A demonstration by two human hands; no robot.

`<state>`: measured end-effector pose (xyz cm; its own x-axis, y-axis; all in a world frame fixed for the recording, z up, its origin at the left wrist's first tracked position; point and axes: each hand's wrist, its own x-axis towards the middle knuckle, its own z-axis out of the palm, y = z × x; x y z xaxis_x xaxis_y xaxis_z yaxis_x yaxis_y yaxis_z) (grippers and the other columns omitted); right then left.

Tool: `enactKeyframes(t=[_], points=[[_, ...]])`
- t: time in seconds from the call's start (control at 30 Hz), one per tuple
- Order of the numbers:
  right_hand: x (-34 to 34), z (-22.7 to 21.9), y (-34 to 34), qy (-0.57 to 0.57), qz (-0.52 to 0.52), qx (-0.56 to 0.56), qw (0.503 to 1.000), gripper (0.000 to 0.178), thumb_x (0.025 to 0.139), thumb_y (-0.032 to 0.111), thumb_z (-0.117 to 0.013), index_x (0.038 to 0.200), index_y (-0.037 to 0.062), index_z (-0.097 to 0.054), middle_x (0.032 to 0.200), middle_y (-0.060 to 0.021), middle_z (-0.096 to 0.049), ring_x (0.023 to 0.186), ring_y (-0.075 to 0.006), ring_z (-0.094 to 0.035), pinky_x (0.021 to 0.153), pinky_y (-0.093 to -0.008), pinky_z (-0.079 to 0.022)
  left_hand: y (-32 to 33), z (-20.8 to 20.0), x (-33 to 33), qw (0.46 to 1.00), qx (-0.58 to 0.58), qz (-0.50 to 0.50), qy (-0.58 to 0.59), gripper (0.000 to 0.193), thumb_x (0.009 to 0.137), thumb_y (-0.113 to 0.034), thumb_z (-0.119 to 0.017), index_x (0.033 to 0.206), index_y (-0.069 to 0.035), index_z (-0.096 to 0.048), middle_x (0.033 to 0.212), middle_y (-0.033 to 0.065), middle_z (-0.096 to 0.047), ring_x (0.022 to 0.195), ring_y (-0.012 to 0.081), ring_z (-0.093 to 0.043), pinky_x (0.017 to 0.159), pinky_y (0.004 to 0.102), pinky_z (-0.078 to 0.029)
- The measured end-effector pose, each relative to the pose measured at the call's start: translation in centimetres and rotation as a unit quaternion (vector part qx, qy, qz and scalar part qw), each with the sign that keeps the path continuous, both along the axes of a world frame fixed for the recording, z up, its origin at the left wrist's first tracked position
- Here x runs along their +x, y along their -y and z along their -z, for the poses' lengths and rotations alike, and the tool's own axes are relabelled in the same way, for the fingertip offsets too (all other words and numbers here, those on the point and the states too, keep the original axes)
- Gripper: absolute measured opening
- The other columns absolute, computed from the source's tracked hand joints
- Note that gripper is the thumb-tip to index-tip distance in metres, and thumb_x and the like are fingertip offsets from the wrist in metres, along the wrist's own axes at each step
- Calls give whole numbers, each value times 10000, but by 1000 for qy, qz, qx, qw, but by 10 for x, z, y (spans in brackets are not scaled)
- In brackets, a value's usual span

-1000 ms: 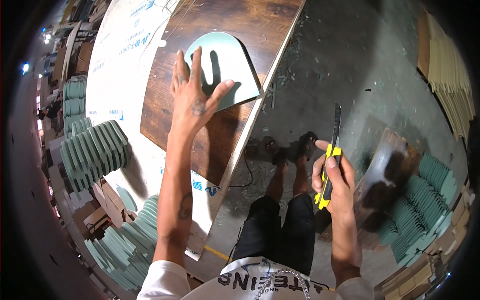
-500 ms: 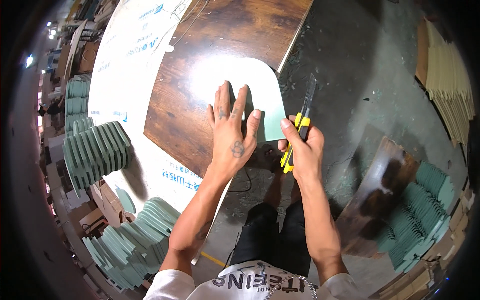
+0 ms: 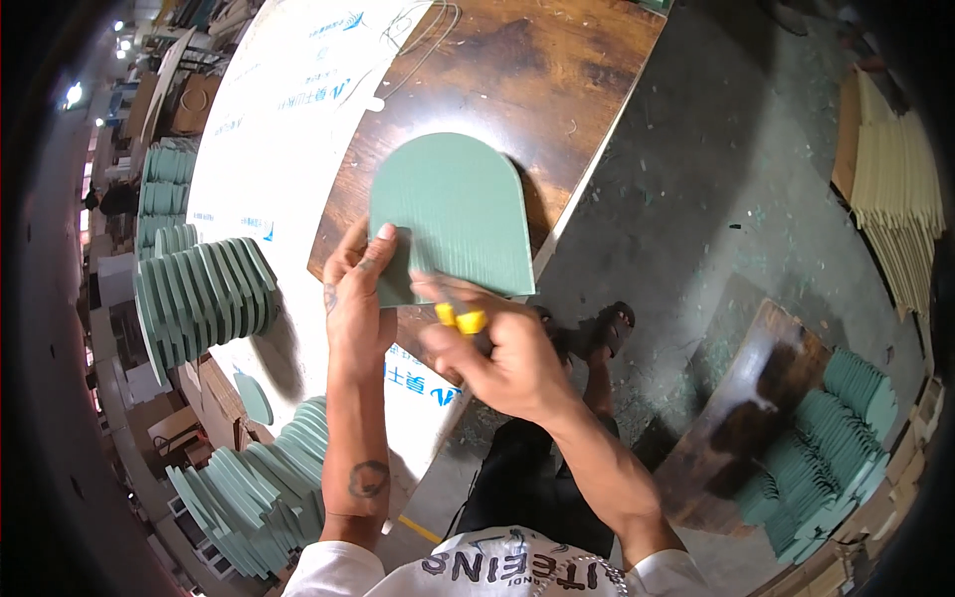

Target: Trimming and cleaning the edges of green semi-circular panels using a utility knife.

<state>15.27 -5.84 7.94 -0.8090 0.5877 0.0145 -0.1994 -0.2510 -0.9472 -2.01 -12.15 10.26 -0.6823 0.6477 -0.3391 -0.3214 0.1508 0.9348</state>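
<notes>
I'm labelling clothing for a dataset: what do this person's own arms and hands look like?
Short white sleeves leave the forearms bare. The left one carries a dark, roundish tattoo; the left hand has tattoo marks too. Neither it nor the right hand wears a glove.

The person's left hand (image 3: 354, 294) is gripping, its thumb (image 3: 380, 244) lying uppermost and pointing forward, while the left forearm (image 3: 354, 428) is pointing nearly straight ahead. The right hand (image 3: 505, 350) is curling tightly just beside it, looking blurred, and the right forearm (image 3: 609, 466) is slanting inward toward the left.
</notes>
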Motion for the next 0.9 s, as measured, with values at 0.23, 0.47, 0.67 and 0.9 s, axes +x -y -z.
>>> enactKeyframes(t=[0.23,0.47,0.67,0.9], points=[[90,42,-13,95,242,-314,913,606,1111,516,-365,1375,-10,-510,778,-79,-627,605,-128,-592,586,-290,-515,-22,57,-8,965,-211,-33,-155,435,913,-203,-806,1179,88,-623,1000,125,-680,878,172,-645,831,289,-510],[112,27,-32,154,222,-232,934,385,1099,231,-499,1384,-20,-562,1079,-92,-659,775,-116,-602,676,-267,-514,-38,65,14,904,-258,-64,-335,530,911,-225,-789,1271,61,-526,1168,226,-560,1075,294,-560,933,436,-478],[81,46,-23,229,235,194,924,442,897,117,-801,1286,-37,-659,1075,-106,-642,866,-174,-672,771,-279,-551,-59,83,1,789,-211,33,-576,620,947,-300,-703,1431,14,-475,1485,372,-334,1387,534,-342,1099,680,-320],[70,48,5,372,186,433,800,412,887,176,-790,1287,119,-713,1075,-104,-550,859,-267,-655,688,-379,-571,-82,104,-12,718,-266,104,-635,541,1052,-327,-509,1486,-7,-468,1492,356,-437,1404,525,-399,1127,664,-313]])
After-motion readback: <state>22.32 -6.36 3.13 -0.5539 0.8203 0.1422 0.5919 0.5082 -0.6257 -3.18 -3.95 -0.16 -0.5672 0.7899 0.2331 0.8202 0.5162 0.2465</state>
